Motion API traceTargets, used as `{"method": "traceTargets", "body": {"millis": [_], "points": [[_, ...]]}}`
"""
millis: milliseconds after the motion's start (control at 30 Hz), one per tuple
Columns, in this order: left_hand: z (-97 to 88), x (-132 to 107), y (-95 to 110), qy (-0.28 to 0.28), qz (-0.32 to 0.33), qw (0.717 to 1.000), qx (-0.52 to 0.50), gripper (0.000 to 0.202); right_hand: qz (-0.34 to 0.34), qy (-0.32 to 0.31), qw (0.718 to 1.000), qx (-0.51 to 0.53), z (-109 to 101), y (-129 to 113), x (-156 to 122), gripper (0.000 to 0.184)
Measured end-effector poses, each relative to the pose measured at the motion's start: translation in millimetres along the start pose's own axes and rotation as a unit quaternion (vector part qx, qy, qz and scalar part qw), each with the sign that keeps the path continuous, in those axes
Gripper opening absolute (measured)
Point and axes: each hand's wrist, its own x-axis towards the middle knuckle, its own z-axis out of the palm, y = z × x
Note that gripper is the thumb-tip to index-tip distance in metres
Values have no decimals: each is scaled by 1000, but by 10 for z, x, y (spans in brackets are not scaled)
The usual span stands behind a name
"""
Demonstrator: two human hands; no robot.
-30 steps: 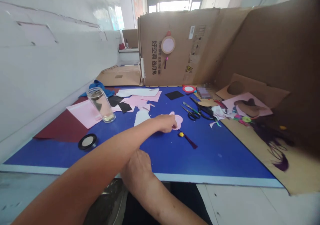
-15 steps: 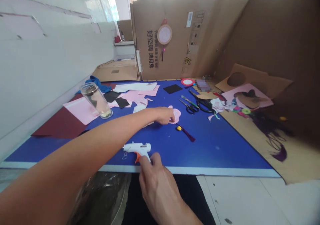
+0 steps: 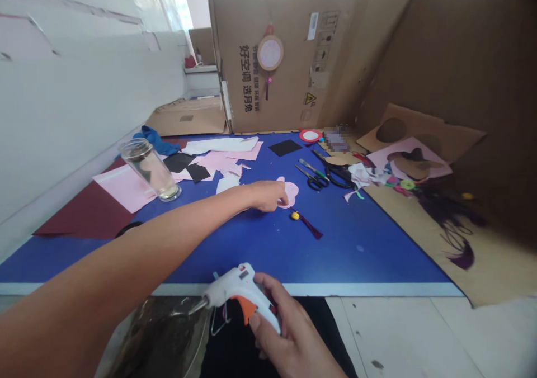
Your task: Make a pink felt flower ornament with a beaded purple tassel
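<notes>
My right hand (image 3: pixel 289 322) is wrapped round the handle of a white glue gun (image 3: pixel 229 286) with an orange trigger. The gun hangs over the table's front edge, its metal nozzle pointing left and down. My left hand (image 3: pixel 267 195) reaches across the blue table, its curled fingers on the left side of a pink paper cutout (image 3: pixel 291 193) with a rounded, lobed outline. The hand covers part of that cutout. Just below it lie a yellow bead (image 3: pixel 295 216) and a dark purple tassel (image 3: pixel 311 228).
Scissors (image 3: pixel 314 181) and other tools lie right of the cutout, near paper scraps (image 3: pixel 364 175). A glass jar (image 3: pixel 153 171) stands at left among pink and dark sheets. Cardboard (image 3: pixel 293 98) walls the back, with a round ornament (image 3: pixel 270 53) hanging on it.
My right hand has taken up the glue gun from the table and drawn it back over the front edge. My left hand stays at the pink cutout. The view has shifted slightly.
</notes>
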Motion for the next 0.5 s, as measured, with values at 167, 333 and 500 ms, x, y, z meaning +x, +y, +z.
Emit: {"method": "traceTargets", "body": {"millis": [167, 333, 500], "points": [[58, -119, 49, 39, -3, 999, -18, 49, 70, -118, 970, 199, -126, 14, -44, 90], [144, -186, 91, 93, -3, 995, -20, 39, 57, -162, 945, 278, -215, -65, -84, 91], [202, -184, 108, 128, -8, 991, -24, 31, 63, -54, 968, 238, -293, -176, -194, 68]]}}
